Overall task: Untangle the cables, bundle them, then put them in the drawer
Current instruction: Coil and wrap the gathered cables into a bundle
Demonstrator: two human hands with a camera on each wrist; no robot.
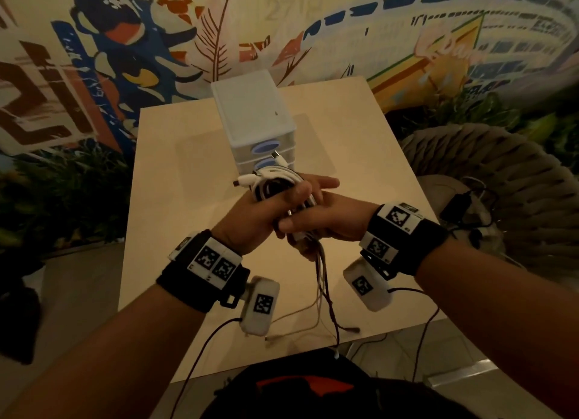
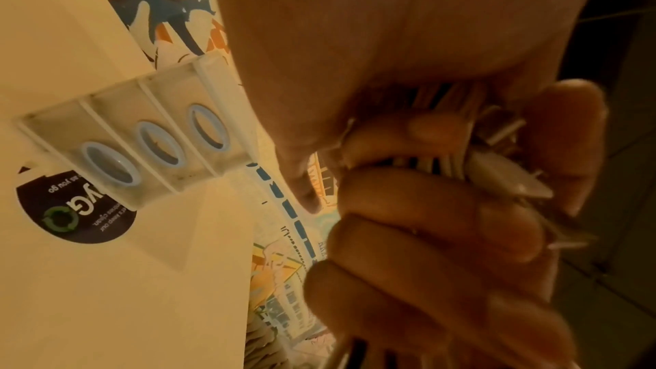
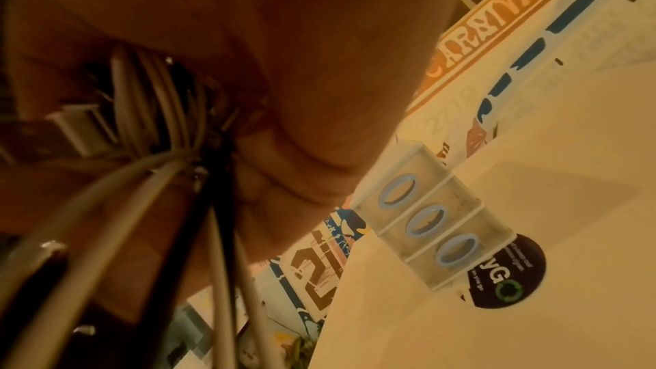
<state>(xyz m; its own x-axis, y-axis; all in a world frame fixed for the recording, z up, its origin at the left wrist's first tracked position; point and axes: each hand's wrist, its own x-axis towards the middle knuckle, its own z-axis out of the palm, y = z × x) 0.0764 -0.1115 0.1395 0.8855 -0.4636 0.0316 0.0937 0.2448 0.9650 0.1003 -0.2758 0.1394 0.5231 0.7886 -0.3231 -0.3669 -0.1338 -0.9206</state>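
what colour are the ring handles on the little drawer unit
Light blue, on the drawer unit; the ring handles show best in the left wrist view.

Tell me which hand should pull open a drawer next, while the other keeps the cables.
Right, probably. The left hand grips the coiled cables, so it should stay put. The right hand only pinches the loose tails and could let go. All three drawers look closed.

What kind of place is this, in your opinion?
Probably a shared indoor space such as an office lounge or café, not a home: a large painted mural covers the wall, behind a plain light table bearing a round printed sticker and a small drawer unit.
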